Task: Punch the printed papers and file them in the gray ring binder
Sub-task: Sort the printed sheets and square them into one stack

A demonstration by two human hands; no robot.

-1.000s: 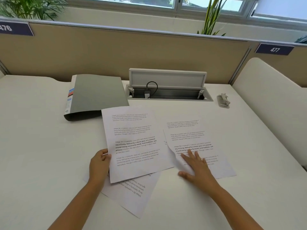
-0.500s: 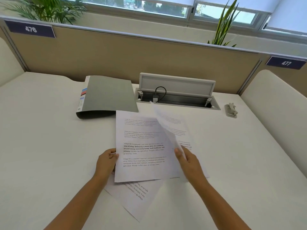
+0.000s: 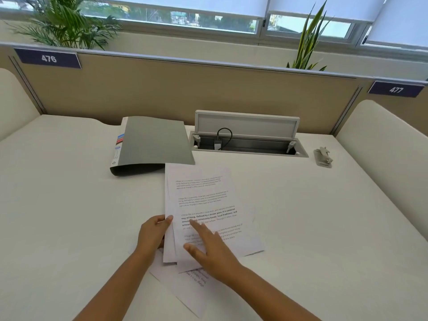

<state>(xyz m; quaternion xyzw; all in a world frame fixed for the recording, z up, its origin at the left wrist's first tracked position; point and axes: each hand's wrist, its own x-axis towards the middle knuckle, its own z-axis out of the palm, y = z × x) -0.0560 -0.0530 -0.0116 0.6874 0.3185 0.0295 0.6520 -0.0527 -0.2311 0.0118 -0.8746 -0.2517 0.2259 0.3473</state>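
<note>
The white desk (image 3: 69, 205) is bounded at the back by a tan partition (image 3: 162, 89) and on either side by cream rounded dividers, the right-hand one (image 3: 382, 140) closing in that flank. Wide bare surface lies to the left of the papers and to their right, out toward the small gray hole punch (image 3: 323, 156) sitting near the far right corner, well apart from both hands. At the back centre an open cable tray (image 3: 247, 144) has its lid standing up, and just left of it the gray ring binder (image 3: 152, 144) lies closed and flat, its near right corner touching or just overlapping the top edge of the printed papers (image 3: 208, 195). Those sheets sit loosely stacked in the middle of the desk, edges not squared, with one more sheet (image 3: 185, 295) skewed underneath toward the near edge. The left hand (image 3: 152, 235) pinches the stack's left edge, thumb on top. The right hand (image 3: 208, 249) rests open and flat on the top sheet, fingers spread, gripping nothing.
</note>
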